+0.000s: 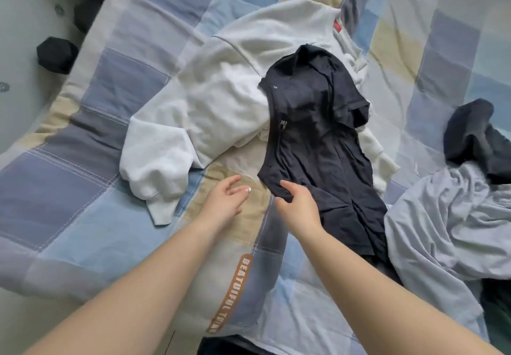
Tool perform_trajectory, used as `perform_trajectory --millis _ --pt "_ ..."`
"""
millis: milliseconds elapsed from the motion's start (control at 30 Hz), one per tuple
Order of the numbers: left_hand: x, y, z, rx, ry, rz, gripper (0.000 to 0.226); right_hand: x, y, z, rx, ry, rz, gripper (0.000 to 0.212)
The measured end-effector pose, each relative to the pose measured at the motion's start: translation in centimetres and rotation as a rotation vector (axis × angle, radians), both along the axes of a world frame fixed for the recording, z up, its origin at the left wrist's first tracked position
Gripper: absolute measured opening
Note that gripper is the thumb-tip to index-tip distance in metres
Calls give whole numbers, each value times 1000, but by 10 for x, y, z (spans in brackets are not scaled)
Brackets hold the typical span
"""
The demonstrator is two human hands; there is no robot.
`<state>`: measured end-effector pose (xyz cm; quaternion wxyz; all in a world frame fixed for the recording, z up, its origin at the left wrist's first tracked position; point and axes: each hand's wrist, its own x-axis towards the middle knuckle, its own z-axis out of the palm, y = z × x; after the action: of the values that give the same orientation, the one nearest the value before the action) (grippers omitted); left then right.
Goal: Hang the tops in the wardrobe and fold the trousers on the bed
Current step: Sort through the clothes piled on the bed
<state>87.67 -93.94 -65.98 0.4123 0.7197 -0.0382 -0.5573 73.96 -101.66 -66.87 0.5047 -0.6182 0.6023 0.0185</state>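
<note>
Both forearms extended toward 12 o'clock; left hand [225,198] and right hand [297,205] relaxed, empty, beside black top [318,122].

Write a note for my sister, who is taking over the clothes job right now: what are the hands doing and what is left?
Left hand: open, holding nothing, over the patchwork quilt.
Right hand: open, fingers at the near edge of the black T-shirt, not gripping it yet.
The black T-shirt lies partly on the white sweatshirt. A light grey garment and a dark garment lie crumpled at the right.
Done: nothing folded in view.
Left: hang the tops, fold the trousers. The wardrobe is out of view.
</note>
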Motion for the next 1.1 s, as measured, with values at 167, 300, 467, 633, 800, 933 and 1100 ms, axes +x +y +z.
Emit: perform_trajectory --millis 167,300,467,633,800,933,1100 --pt "6 -29 -56 -18 95 8 52 34 -19 -62 -125 101 138 56" --pt "-1 -38 -76 -45 160 33 49 40 -22 -87 -218 213 186 51" --pt "-7 -32 -67 -105 187 -47 55 42 -15 -60 -130 22 50 33" --pt "-6 -14 -10 -254 -139 -175 62 25 5 28 -76 -257 -4 23" --pt "-12 7 75 -387 -628 -429 62 -8 23 129 19 -414 117 26" --pt "-33 27 145 -441 -880 -560 9 -51 37 205 17 -492 160 30" --pt "-96 72 234 -440 -1111 -616 13 -117 55 292 63 -629 166 22"
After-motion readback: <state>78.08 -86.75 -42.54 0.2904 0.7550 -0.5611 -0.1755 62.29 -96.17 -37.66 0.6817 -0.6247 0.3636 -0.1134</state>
